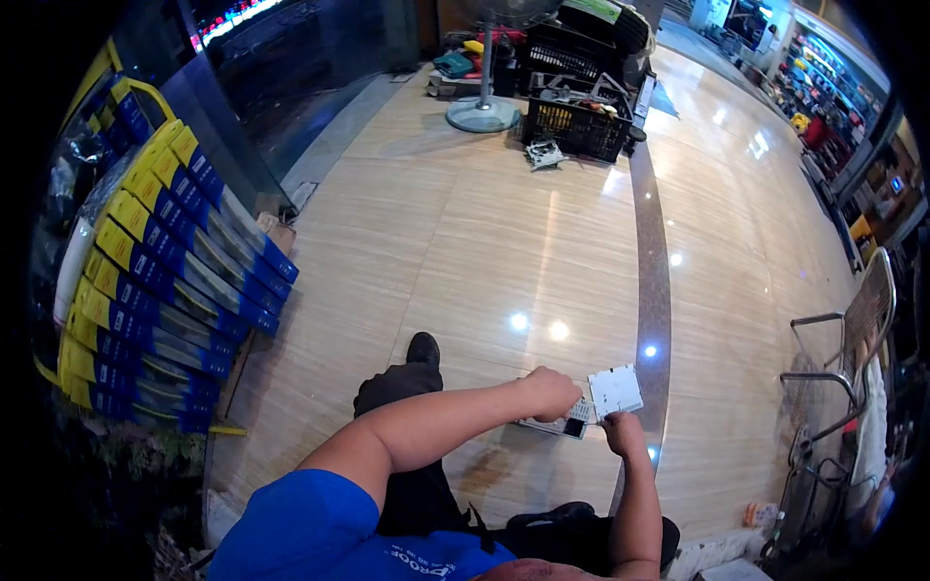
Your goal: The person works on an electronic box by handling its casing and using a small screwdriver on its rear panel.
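Observation:
My left hand [552, 394] is closed over a small pale device [578, 414] with rows of small key-like marks and a dark patch at its near end. The hand hides much of the device. My right hand [621, 435] is closed at the lower edge of a white square panel [616, 388]. The panel has small dark marks along its edges and sits just beyond the device. Whether the two are joined cannot be made out. Both are low in front of me, over the tiled floor.
Left of me stands a rack of blue-and-yellow packages [165, 252]. Ahead are a fan base [482, 115] and a black crate [578, 124] of metal parts, with a small pale part [545, 155] on the floor. A metal chair [852, 339] stands at right.

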Demonstrator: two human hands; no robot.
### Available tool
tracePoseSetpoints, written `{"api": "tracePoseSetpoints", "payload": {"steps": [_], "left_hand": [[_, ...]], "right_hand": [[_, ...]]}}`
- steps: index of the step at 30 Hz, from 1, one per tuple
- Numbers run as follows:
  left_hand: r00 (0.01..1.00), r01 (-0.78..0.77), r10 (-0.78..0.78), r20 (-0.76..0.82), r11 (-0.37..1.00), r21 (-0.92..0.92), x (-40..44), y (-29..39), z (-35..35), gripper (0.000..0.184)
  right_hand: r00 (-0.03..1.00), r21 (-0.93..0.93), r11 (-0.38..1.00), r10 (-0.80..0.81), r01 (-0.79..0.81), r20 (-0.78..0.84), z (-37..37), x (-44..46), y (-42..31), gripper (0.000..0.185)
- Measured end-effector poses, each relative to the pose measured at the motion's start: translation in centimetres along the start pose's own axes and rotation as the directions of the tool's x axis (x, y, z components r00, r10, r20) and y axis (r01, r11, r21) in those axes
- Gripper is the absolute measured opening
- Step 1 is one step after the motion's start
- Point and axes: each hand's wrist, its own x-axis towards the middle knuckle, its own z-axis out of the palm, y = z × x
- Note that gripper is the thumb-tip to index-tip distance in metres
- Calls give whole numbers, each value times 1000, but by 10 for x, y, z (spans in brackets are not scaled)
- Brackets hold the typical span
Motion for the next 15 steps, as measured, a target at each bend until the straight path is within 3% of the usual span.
{"api": "tracePoseSetpoints", "payload": {"steps": [6, 15], "left_hand": [[1000, 12, -12, 24, 1000, 10, 5, -1, 5, 35], [1000, 1, -1, 13, 1000, 17, 6, -1, 6, 35]], "right_hand": [[1000, -78, 997, 0, -1, -14, -1, 1, -4, 19], [997, 14, 998, -57, 58, -56, 2, -1, -1, 21]]}}
